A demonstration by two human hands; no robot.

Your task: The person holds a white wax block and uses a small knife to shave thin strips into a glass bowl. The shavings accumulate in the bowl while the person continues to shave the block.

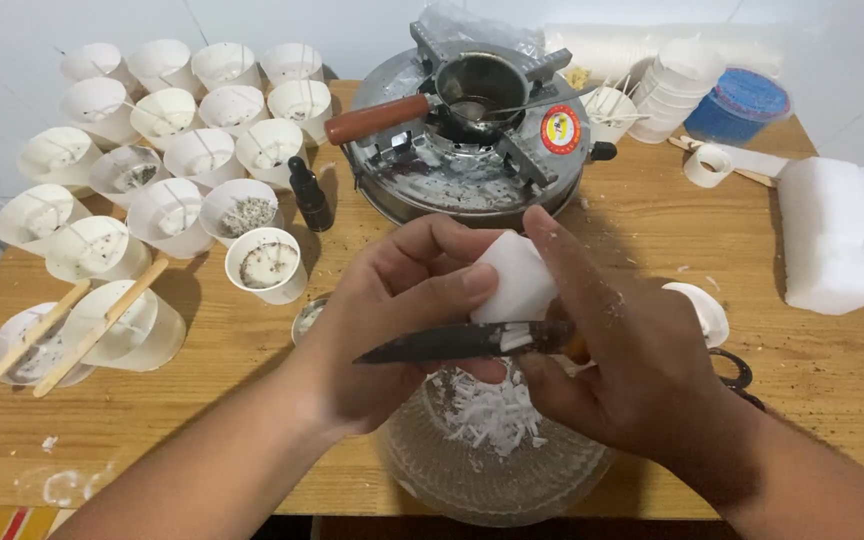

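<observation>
White wax block (512,278): held above the glass bowl (497,470), pinched between thumb and fingers of the left hand (392,320).
Left hand: fingers clenched round the block, thumb lying across its lower edge.
Right hand (632,370): fingers wrapped round the knife (452,342); its dark blade lies flat against the block's underside, tip pointing away from the palm.
Glass bowl: at the near tabletop (202,400) edge, directly under both hands, white shavings (492,412) piled inside.
Stove (472,150): beyond the bowl, a small pot with a wooden handle on top.
Paper cups (172,140): clustered far left of the bowl, wooden sticks across the nearest ones.
Dropper bottle (308,194): between cups and stove.
Large wax slab (832,235): far right of the bowl.
</observation>
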